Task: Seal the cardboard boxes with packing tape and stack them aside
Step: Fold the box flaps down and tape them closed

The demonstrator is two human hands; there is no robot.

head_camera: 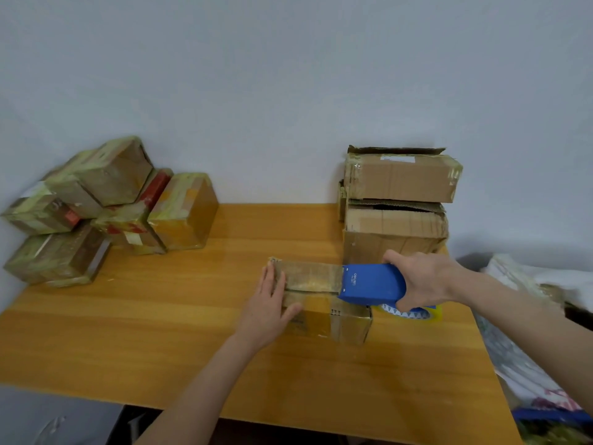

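I see the box (316, 316) mid-frame on the worktop (160, 332), long axis left-right; left hand (268, 305) presses its left end with flat fingers (272, 279), right hand (420, 281) grips the tape dispenser (369, 284) at its right end.

The tape dispenser (372, 284) was bright blue, and the tape roll (407, 313) showed a blue-and-white triangle pattern inside yellowish film. The table (160, 332) was orange wood grain. The sealed boxes (106, 200) at left looked yellow-green, with red patches; the open boxes (401, 181) were plain tan.
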